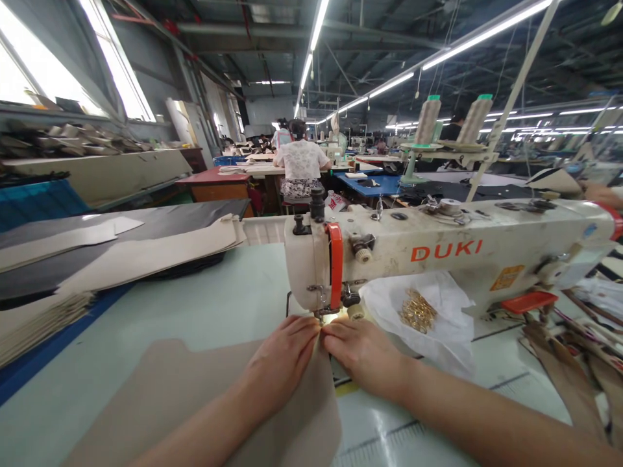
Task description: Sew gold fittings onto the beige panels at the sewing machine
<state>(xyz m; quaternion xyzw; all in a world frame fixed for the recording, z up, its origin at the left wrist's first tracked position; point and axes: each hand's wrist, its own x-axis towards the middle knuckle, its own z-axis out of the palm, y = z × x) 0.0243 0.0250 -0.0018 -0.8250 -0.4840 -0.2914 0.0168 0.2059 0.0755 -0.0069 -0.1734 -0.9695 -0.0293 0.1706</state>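
Note:
A white DUKI sewing machine [438, 253] stands on the pale table [219, 305]. A tan fabric panel [170, 389] lies flat in front of it, its far edge under the needle area. My left hand [285, 360] rests palm down on the panel, fingers together and pointing at the presser foot. My right hand [363, 353] lies beside it, fingertips touching the left hand's at the panel's edge below the needle. Both hands press the panel flat; neither wraps round anything.
A white plastic bag [438, 324] holding small gold metal rings [417, 311] lies under the machine arm. Stacks of tan and black cut pieces [121, 259] lie at left. Brown straps [569, 370] lie at right. A person [300, 168] sits further back.

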